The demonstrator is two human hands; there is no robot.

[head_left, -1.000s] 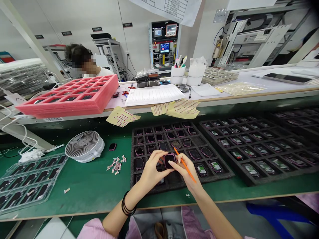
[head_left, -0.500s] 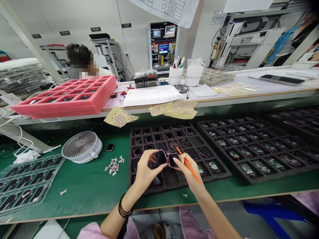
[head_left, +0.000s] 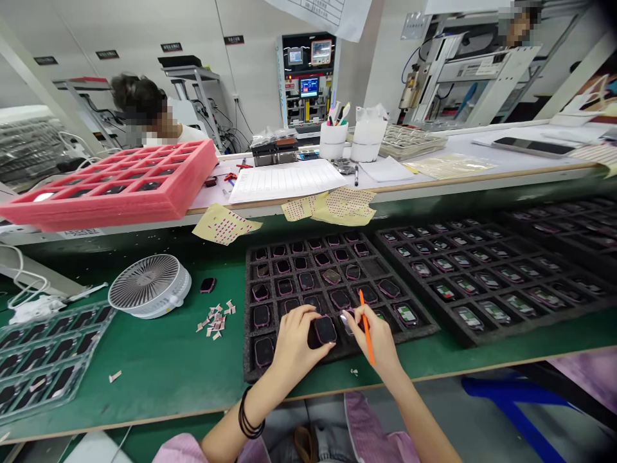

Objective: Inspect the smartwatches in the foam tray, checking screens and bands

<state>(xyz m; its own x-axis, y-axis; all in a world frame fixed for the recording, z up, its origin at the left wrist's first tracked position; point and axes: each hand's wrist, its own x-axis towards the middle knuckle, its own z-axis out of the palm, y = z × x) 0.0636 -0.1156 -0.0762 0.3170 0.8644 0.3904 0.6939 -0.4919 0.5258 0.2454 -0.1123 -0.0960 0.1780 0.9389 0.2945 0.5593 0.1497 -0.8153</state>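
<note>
My left hand (head_left: 299, 339) is closed, thumb and fingers gripping a square watch body (head_left: 325, 329) by its edges; its dark screen faces up. It is held low over the front of a black foam tray (head_left: 248, 370). Just right of it, my right hand (head_left: 373, 334) is closed round a thin orange stick (head_left: 365, 325) that slants upward from between the fingers. Something pale and shiny shows at the right fingertips, too small to make out. Several similar watches (head_left: 306, 280) sit in the tray's compartments beyond my hands.
A second foam tray (head_left: 457, 337) with watch parts stands to the right. On the left are a round white fan (head_left: 149, 286), a pile of small pale tabs (head_left: 215, 319), a lone watch (head_left: 208, 285) and a clear plastic tray (head_left: 53, 360). A pink foam tray (head_left: 178, 199) rests on the raised shelf.
Both hands have come down nearer the front of the tray. Two watch pieces were held side by side before; now one shows clearly in my left hand. The view has shifted slightly.
</note>
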